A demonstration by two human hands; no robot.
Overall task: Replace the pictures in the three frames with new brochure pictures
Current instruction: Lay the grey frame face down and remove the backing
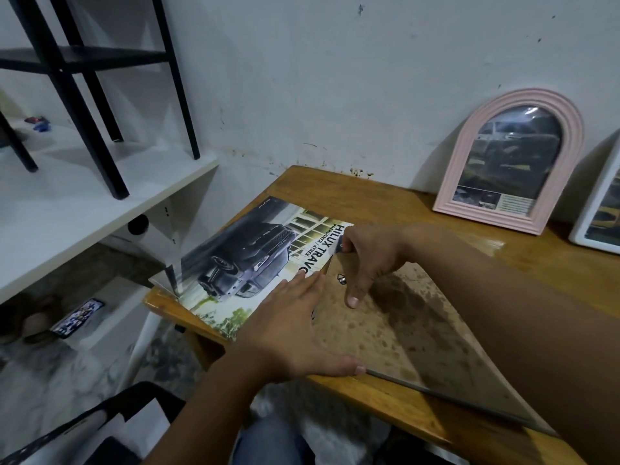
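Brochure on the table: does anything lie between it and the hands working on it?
Yes. A brown backing board lies on the brochure; the left hand and right hand press on the board's edge.

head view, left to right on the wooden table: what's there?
Truck brochure → left hand → right hand pressing the brown backing board → pink arched frame against the wall → white frame at the edge.

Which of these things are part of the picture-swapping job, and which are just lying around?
In use: brochure; brown backing board; pink arched frame; white frame; left hand; right hand.

Lying about: black stand; white shelf; phone on the floor.
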